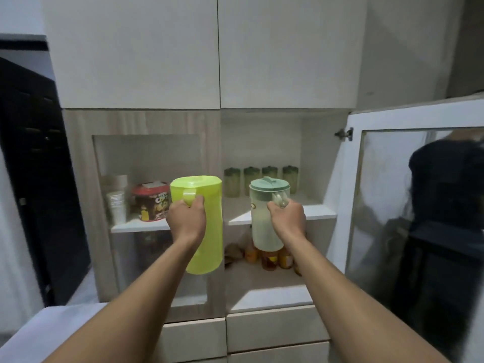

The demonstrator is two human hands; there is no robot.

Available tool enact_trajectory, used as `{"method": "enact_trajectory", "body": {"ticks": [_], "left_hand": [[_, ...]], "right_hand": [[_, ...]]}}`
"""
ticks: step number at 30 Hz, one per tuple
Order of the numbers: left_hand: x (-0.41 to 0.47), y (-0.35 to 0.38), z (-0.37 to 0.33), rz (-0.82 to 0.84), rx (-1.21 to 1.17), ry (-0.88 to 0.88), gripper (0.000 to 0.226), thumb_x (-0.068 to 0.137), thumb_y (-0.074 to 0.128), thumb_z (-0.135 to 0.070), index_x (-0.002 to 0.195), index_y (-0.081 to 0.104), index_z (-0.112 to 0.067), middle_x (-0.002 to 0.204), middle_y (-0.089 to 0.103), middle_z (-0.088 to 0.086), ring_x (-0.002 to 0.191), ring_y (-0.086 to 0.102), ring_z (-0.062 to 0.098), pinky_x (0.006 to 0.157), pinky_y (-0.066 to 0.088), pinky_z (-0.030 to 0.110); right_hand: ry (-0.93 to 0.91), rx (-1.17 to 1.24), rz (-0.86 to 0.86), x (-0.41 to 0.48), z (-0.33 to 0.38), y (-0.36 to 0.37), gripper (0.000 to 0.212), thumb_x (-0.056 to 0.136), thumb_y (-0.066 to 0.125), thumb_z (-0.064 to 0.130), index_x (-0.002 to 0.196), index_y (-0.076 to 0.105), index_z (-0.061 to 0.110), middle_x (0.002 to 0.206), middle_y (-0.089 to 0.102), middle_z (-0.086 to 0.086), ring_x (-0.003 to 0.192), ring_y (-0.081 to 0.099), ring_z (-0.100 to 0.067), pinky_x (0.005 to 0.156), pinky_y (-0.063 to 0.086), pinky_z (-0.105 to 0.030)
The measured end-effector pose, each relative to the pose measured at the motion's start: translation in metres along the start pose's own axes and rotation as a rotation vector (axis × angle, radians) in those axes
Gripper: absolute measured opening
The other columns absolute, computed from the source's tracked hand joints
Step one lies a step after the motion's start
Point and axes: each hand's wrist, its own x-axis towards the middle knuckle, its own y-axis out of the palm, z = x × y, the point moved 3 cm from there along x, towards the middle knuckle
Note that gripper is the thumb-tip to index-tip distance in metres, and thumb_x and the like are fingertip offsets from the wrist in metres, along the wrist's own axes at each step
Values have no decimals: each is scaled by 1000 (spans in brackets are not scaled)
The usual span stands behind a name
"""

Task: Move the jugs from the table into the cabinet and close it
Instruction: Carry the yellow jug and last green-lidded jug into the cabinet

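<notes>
Now your left hand (186, 218) is shut on the yellow jug (204, 226) handle, right hand (287, 218) on the pale jug (264, 231), both up by the shelf (319, 213) front edge. Plastic, prob. light; keep hold of handles.

— What do the hands carry?
— The left hand (186, 221) grips a lime jug (207, 231) by its handle; the right hand (287, 218) grips a pale jug (263, 226).
— The cabinet door (419, 205)?
— Open, at the shelf's (319, 213) right edge.
</notes>
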Motion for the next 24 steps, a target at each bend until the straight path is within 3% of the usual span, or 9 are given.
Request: {"method": "enact_trajectory", "body": {"ticks": [2,6,12,18,24], "left_hand": [[-1,32,-8,15,-24,10,43,90,57,-19,50,44,-8,46,40,3,44,33,17,40,29,24],[4,98,-15,42,-79,-21,41,90,57,-22,53,45,-8,50,42,6,47,36,20,45,29,32],[20,177,-16,69,-135,-64,40,88,58,-22,54,40,-12,50,39,5,48,35,20,47,30,32],[55,242,-4,93,-171,-65,41,88,59,-28,55,43,-9,52,42,9,50,39,23,52,37,35],[104,304,13,105,-187,-49,41,86,59,-27,54,43,-9,51,42,8,50,39,25,53,39,39]], "right_hand": [[-2,2,-11,25,-9,-14,17,87,64,29,83,67,13,78,67,-3,75,61,-20,60,40,-30],[-9,-10,-14,76,-28,-39,16,87,64,27,81,64,12,75,64,-2,68,58,-17,54,36,-28],[-4,-22,-26,140,-56,-55,18,89,65,23,74,59,15,70,61,-1,63,55,-15,51,34,-26],[10,-37,-48,197,-74,-46,18,90,64,25,75,61,15,75,64,-3,65,57,-15,52,35,-27],[7,-14,-54,260,-85,-15,18,89,62,23,75,58,13,67,59,-3,58,52,-16,50,35,-26]]}}
